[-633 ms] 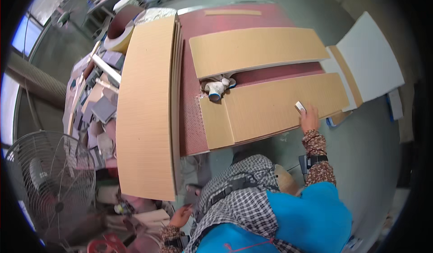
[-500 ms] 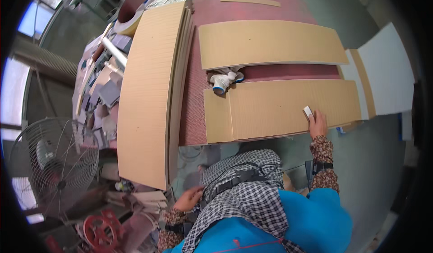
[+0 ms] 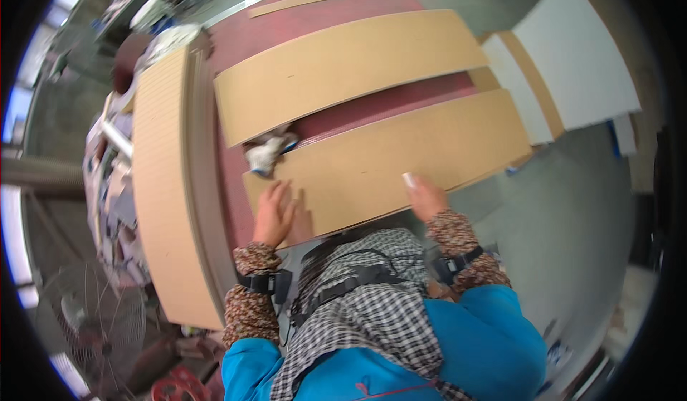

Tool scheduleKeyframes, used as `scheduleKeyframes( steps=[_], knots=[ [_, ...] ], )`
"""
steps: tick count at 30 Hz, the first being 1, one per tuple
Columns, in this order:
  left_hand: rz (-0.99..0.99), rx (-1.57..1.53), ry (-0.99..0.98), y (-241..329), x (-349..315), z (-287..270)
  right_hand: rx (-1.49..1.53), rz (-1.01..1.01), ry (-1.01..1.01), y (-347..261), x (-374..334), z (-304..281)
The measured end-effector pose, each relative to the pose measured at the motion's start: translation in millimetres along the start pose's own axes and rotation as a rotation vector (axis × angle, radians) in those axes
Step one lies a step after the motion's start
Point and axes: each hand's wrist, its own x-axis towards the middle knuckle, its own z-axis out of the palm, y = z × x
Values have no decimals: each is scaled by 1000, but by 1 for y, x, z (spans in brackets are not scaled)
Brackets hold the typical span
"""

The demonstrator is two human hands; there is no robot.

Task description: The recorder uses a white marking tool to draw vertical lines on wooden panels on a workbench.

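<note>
My right hand pinches a small white block over the front edge of the nearer tan board. Its kind is too small to tell. My left hand is at the left end of this same board, fingers stretched out and nothing in them; whether it touches the surface I cannot tell. Just beyond it, a crumpled white glove with a blue cuff lies between the two boards. The farther tan board lies roughly parallel to the nearer one, with a strip of red tabletop between them.
A tall stack of tan boards stands on the left. Beyond it are a heap of offcuts and a wire-caged fan. White panels adjoin the boards' right ends. A narrow strip lies at the far edge.
My left hand has come up from beside my apron to the nearer board's left end. My right hand, still with the white block, is farther left along the board. The view has turned.
</note>
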Motion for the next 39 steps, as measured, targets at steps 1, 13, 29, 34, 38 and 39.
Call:
scheduleKeyframes(
  steps=[1, 13, 29, 34, 38, 39],
  knots=[
    [23, 29, 5, 0, 7, 6, -42, 26, -1, -6, -6, 0],
    [107, 200, 92, -21, 51, 38, -107, 44, 129, -23, -29, 9],
    [-304, -89, -45, -50, 29, 39, -69, 111, 65, -23, -28, 10],
    [-241, -215, 49, -58, 24, 46, 0, 50, 66, -14, -40, -1],
    [-320, -135, 122, -46, 24, 49, 25, 51, 65, 2, -49, -13],
    [-337, -121, 118, -43, 26, 50, 11, 62, 59, 6, -49, -16]
  ],
)
